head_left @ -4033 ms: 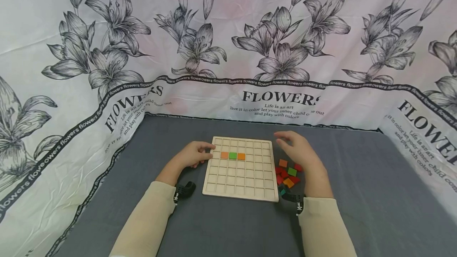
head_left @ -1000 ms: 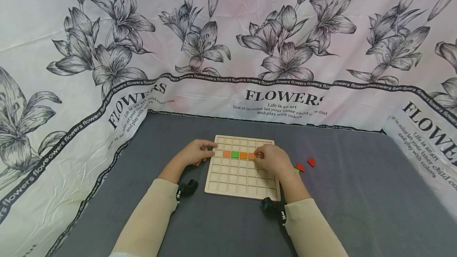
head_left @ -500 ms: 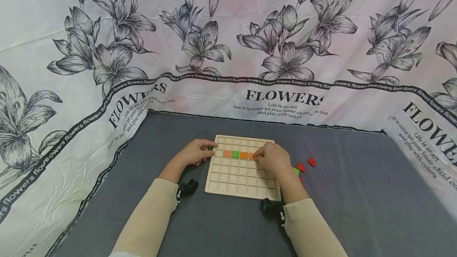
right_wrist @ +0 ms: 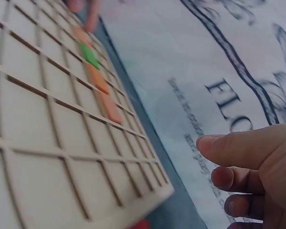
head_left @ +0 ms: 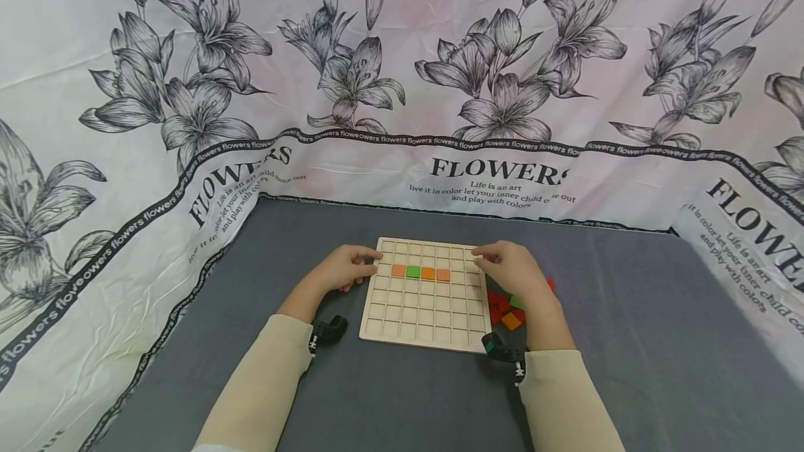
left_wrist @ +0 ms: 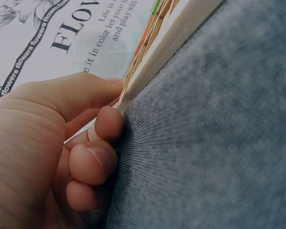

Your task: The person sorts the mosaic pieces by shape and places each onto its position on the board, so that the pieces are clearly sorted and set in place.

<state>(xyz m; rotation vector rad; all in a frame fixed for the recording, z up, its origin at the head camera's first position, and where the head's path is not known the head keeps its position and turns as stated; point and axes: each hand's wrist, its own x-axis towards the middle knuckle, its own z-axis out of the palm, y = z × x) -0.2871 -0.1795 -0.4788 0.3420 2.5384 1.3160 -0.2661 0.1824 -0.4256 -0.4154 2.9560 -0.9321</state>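
Note:
A wooden grid board point(head_left: 408, 316) lies flat on the grey cloth. Side by side in one of its upper rows sit a light orange tile point(head_left: 398, 270), a green tile point(head_left: 412, 272), an orange tile point(head_left: 428, 273) and another light orange tile point(head_left: 442, 275). My left hand point(head_left: 339, 268) grips the board's left edge, thumb on the rim and fingertips against the side in the left wrist view. Over the board's upper right edge hovers my right hand point(head_left: 511, 267), its thumb apart from loosely bent fingers and nothing between them.
Right of the board lies a pile of loose pieces, with red pieces point(head_left: 498, 304), an orange square point(head_left: 511, 320) and a green one point(head_left: 516, 301), partly hidden by my right forearm. A flower-printed cloth point(head_left: 490, 183) hangs behind the table.
A fourth tile, light orange, joined the row; my right hand pressed at it, then let go and moved right toward the board's edge. My left hand kept its place.

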